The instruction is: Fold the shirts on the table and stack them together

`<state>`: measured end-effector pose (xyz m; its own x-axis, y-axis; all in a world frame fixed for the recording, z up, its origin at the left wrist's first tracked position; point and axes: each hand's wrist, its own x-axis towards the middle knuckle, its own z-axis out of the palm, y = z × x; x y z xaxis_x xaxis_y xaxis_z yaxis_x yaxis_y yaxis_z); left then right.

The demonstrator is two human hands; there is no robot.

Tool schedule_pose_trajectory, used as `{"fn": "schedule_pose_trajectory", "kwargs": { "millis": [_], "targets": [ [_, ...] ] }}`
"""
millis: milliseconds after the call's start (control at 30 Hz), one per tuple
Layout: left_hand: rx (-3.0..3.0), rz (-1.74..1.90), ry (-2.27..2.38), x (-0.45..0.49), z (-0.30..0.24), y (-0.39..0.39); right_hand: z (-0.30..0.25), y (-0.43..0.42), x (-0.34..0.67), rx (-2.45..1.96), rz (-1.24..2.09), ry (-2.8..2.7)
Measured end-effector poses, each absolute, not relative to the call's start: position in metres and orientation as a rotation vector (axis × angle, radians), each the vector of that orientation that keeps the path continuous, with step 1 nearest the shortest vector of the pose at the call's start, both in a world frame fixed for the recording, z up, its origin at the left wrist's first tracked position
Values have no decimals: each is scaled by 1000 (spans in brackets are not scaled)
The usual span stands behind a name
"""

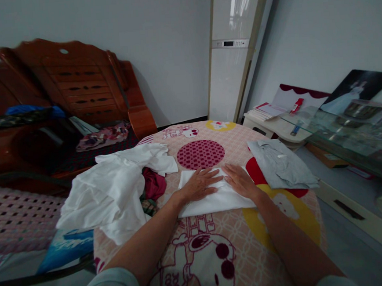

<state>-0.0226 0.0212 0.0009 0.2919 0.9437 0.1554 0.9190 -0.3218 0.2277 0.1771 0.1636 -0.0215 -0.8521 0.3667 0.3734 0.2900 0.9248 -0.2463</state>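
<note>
A white garment (212,201) lies folded into a flat rectangle on the round table, close to its middle. My left hand (201,184) rests flat on the left half of this garment, fingers stretched toward the right. On its upper right part lies my right hand (238,180), palm down with the fingers extended. The fingertips of both hands come near each other without gripping anything. To the left is a loose heap of white clothing (115,188), with a dark red cloth (153,184) showing at its side. A folded grey garment (282,164) sits at the right.
A patterned cloth (260,261) covers the table (200,154). Behind on the left stands a wooden bench (80,85) with fabric on its seat. A tall white air conditioner (228,74) fills the corner. At right are a glass shelf (343,140) and a white cabinet (272,125).
</note>
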Motion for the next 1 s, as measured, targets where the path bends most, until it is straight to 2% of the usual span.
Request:
{"fn": "schedule_pose_trajectory", "kwargs": {
  "millis": [300, 600, 833, 1000],
  "targets": [
    [2416, 430, 1737, -24, -2, 23, -19, 160, 179, -483, 270, -2664],
    [2276, 602, 1683, -27, 4, 21, -17, 158, 180, -527, 94, -2788],
    [2407, 391, 1767, -22, -1, 21, -16, 157, 180, -525, 17, -2839],
    [2464, 367, 1773, -23, -4, 22, -15, 157, 180, -526, -2, -2855]
  ]
}}
